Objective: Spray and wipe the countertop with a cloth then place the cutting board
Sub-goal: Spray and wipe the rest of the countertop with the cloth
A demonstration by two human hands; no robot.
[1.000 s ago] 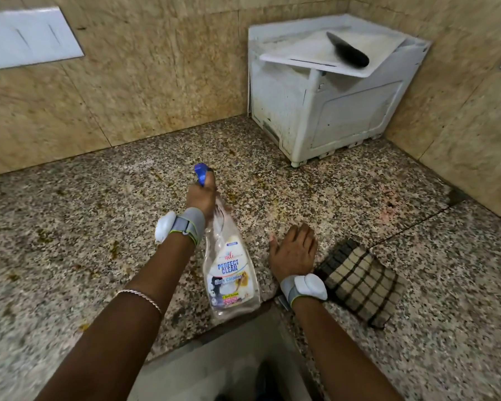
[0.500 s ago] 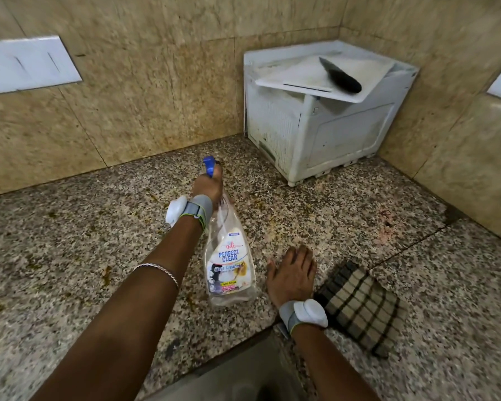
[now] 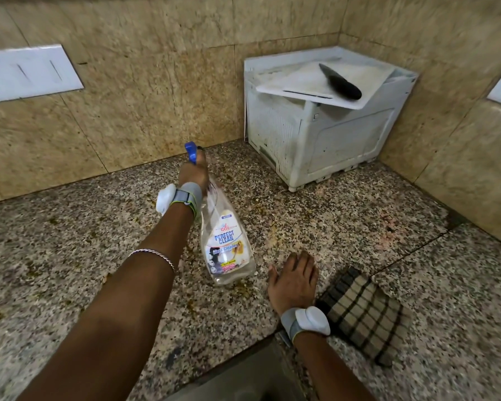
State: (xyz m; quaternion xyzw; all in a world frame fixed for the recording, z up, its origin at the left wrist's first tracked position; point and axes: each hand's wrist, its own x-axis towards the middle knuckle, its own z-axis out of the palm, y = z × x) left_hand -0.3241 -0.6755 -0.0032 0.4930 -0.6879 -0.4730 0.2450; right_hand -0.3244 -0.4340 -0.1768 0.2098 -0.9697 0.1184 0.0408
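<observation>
Since half a second ago the left hand (image 3: 193,175) has reached further out toward the back wall and taken the spray bottle (image 3: 227,244) with it, while the right hand (image 3: 294,282) hasn't budged. Only the head cam to go on. Left hand's fingers are wrapped round the neck of the bottle right at the blue trigger head, and the bottle hangs tilted, nozzle away from the person and clear base pointing back toward them, label up. Right hand is palm down on the speckled granite countertop (image 3: 70,256), fingers straight and close together, holding nothing, a bit behind and to the right of the bottle's base. The checked cloth (image 3: 365,316) lies folded on the counter just to the right of that hand, close by its wrist; can't tell if they touch. Yellow-brown smears dot the stone around and to the left of the left forearm. Well ahead and to the right of the left hand, in the corner, sits a white crate (image 3: 330,146), and the white cutting board (image 3: 301,82) lies on top of it, sticking out over the front edge, with a black-handled knife (image 3: 340,82) lying on the board. A sink (image 3: 243,380) edge shows right below the right wrist.
</observation>
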